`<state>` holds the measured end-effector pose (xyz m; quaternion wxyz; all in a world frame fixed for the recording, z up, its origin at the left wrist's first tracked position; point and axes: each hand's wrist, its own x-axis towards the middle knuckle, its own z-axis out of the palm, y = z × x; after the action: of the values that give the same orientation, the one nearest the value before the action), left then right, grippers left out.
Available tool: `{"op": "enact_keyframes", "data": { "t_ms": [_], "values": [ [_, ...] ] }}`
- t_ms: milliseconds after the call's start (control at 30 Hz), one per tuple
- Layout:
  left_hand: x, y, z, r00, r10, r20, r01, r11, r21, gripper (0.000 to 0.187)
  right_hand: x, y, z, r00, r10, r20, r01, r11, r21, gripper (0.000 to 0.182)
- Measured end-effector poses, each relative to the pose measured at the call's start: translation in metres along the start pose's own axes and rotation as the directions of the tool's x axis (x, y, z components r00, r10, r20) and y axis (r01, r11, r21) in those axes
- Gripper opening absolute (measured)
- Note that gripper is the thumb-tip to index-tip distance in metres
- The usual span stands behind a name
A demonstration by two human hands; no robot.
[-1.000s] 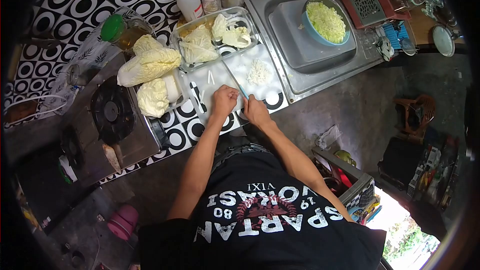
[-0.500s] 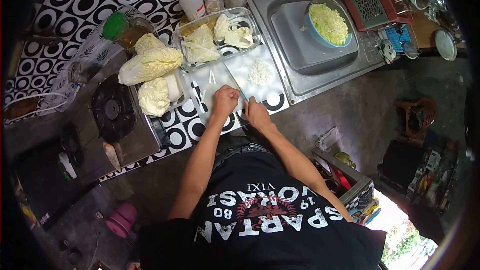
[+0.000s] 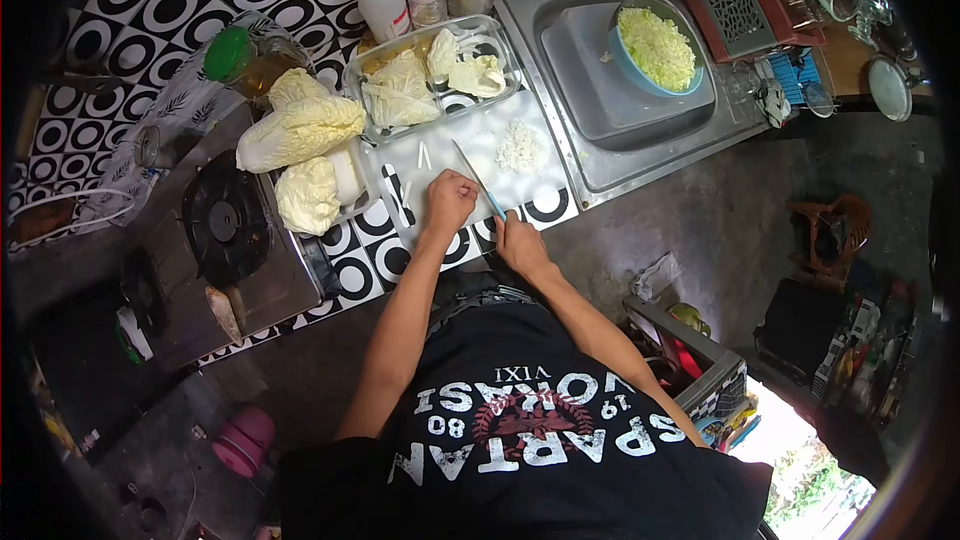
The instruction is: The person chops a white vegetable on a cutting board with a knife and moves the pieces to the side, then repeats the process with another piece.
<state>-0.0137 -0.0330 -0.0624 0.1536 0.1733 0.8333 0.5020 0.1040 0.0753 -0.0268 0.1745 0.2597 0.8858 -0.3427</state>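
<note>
My right hand [image 3: 522,243] is wrapped round the blue handle of a knife [image 3: 478,176]. The blade points away from me and lies over the pale, see-through cutting board [image 3: 480,130]. Just left of the blade, my left hand [image 3: 452,198] rests on the board with its fingers curled together. What those fingers hold is hidden. A heap of finely chopped white pieces [image 3: 521,146] lies to the right of the blade. Thin white strips [image 3: 424,156] lie on the board beyond my left hand.
A clear tray [image 3: 440,115] with cabbage leaves adjoins the board's far side. Whole napa cabbages [image 3: 300,130] sit at left, beside the stove burner [image 3: 228,218]. On the right, a blue bowl [image 3: 668,92] of shredded cabbage stands at the metal sink [image 3: 590,175]. Bottles [image 3: 382,0] stand behind.
My right hand has shifted slightly right and toward me, bringing the knife with it. The left hand has stayed almost in place.
</note>
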Motion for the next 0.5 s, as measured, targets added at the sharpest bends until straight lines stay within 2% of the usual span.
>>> {"op": "enact_keyframes", "data": {
  "t_ms": [233, 333, 400, 500],
  "values": [
    [-0.003, -0.001, 0.003, 0.998, 0.016, -0.062, -0.013, 0.999, 0.047, 0.009, 0.023, -0.017, 0.0, 0.998, -0.028, -0.053, 0.03, 0.999, 0.033, 0.036],
    [-0.003, -0.003, 0.003, 0.998, 0.023, -0.06, -0.019, 0.997, 0.075, 0.009, 0.016, -0.012, -0.003, 0.999, -0.034, -0.035, 0.035, 0.999, 0.031, 0.037],
    [-0.003, -0.006, 0.002, 0.999, 0.021, -0.049, -0.019, 0.998, 0.052, 0.009, 0.005, -0.007, -0.005, 0.999, -0.01, 0.031, 0.01, 1.0, 0.025, 0.038],
    [-0.003, -0.009, 0.002, 0.999, 0.024, -0.025, -0.024, 0.999, 0.023, 0.009, -0.009, -0.007, -0.005, 1.0, 0.017, 0.019, -0.017, 1.0, 0.002, 0.037]
  ]
}}
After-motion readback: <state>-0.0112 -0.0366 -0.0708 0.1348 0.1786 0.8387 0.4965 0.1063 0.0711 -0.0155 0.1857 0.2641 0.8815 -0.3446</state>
